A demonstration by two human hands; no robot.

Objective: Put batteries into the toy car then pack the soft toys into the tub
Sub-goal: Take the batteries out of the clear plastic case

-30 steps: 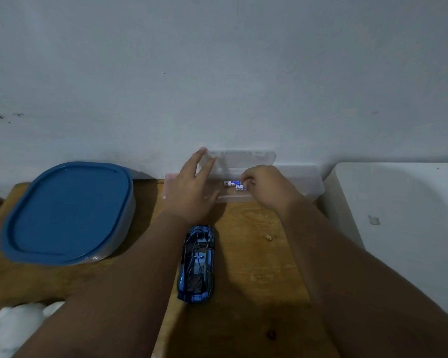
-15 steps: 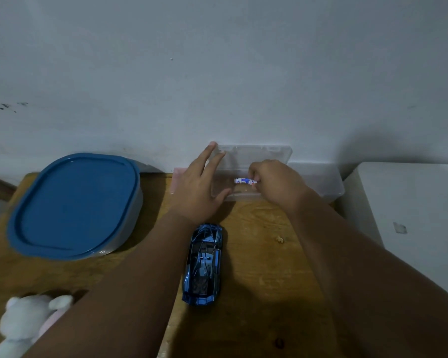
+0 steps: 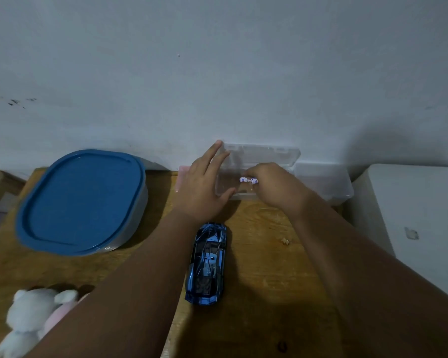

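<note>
Two hands over wooden table [image 3: 269,293]. Lidded blue tub [image 3: 82,200] left; white soft toy [image 3: 31,319] near corner. Left hand [image 3: 204,189] flat, fingers spread, steadying clear case [image 3: 267,156]. Toy car [image 3: 207,262] centre. Right hand [image 3: 277,187] pinching batteries [image 3: 248,180] inside case.

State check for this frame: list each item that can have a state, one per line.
tub: blue lid on, closed.
clear case: lid open, leaning toward the wall.
batteries: pinched over the case, not yet in the car.
toy car: upright on the table, untouched.
soft toy: on the table, unpacked.
left hand: open, steadying the case.
right hand: fingers closed on the batteries.
</note>
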